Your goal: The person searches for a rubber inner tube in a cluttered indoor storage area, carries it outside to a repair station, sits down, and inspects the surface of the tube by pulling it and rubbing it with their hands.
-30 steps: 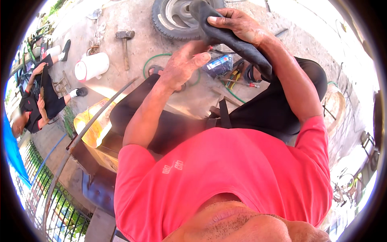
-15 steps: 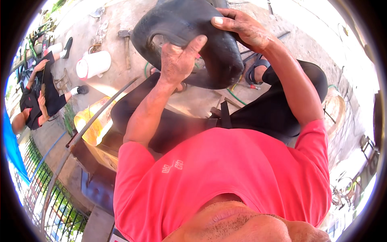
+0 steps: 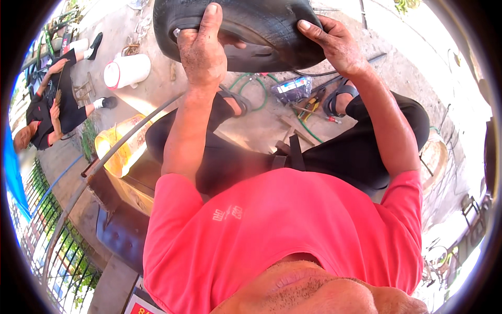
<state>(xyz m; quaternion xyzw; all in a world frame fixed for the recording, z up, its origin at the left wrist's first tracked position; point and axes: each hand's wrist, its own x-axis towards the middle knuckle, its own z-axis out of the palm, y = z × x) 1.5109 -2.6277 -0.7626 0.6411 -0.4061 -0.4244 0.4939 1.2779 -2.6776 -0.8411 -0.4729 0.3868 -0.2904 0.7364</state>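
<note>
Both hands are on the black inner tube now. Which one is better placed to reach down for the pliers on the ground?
Probably the right hand: the pliers lie almost directly beneath it by the right foot, while the left hand grips the inner tube farther away.

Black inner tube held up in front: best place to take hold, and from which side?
Take the black inner tube by its fat outer wall, one hand from each side, as the left hand and right hand do now. It is soft, inflated and rounded, so fingers wrap over the bulge; a one-sided grip would probably let it sag.
</note>
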